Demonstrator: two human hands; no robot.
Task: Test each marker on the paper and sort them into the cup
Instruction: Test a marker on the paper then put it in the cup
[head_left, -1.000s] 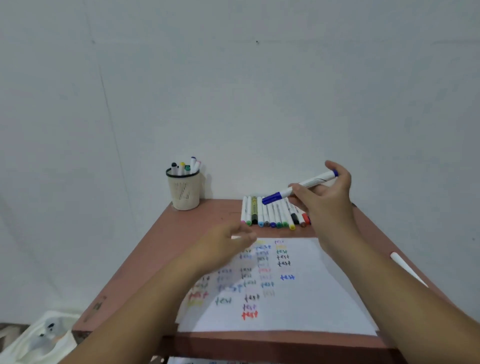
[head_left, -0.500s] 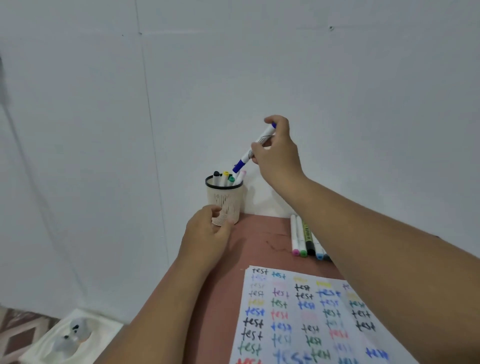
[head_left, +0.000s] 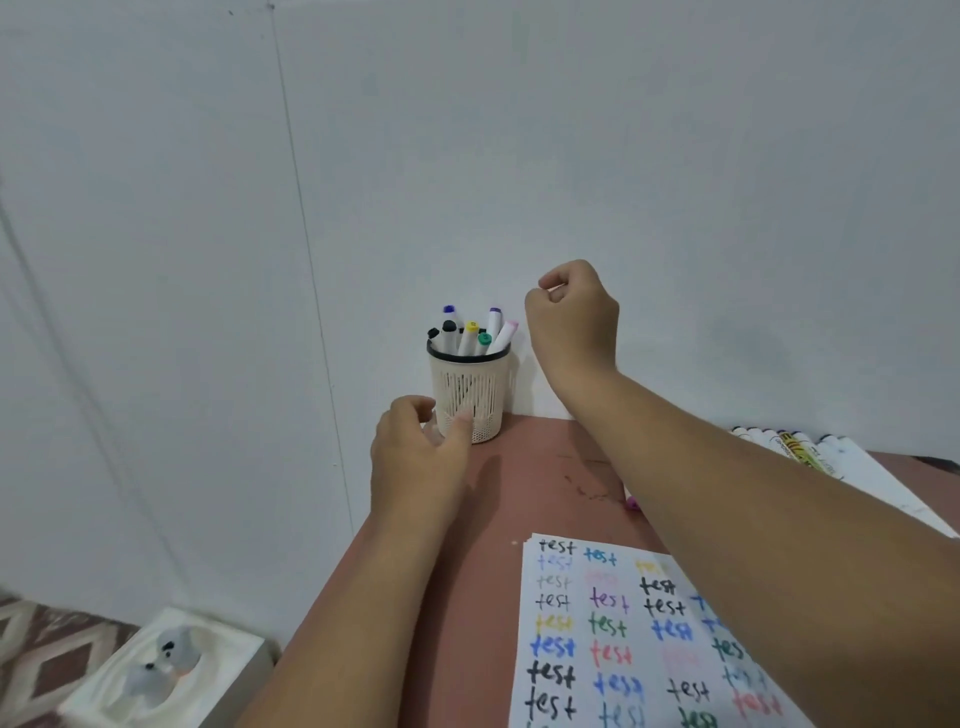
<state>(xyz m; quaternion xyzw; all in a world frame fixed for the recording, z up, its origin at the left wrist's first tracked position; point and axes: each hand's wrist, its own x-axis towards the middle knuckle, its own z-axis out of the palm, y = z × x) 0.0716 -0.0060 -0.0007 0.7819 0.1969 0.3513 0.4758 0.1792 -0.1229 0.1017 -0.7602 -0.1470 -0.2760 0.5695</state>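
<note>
A cream mesh cup (head_left: 470, 389) with a black rim stands at the table's far left corner against the wall. Several capped markers stick out of it, among them a blue-capped marker (head_left: 450, 317). My left hand (head_left: 415, 457) rests at the cup's base, thumb and fingers around its lower part. Just right of the cup and above it, my right hand (head_left: 574, 317) hovers with curled fingers and holds nothing. A row of markers (head_left: 810, 449) lies on the table at the right, partly hidden by my right forearm. The white paper (head_left: 618, 639) carries rows of coloured "test" words.
The reddish-brown table (head_left: 524, 493) meets a plain white wall behind the cup. Down on the patterned floor at the left sits a white box (head_left: 161, 670) with a small grey figure on it.
My right hand has let the blue-capped marker drop into the cup and now sits lower, beside the cup, with nothing in it. The camera has moved closer to the cup.
</note>
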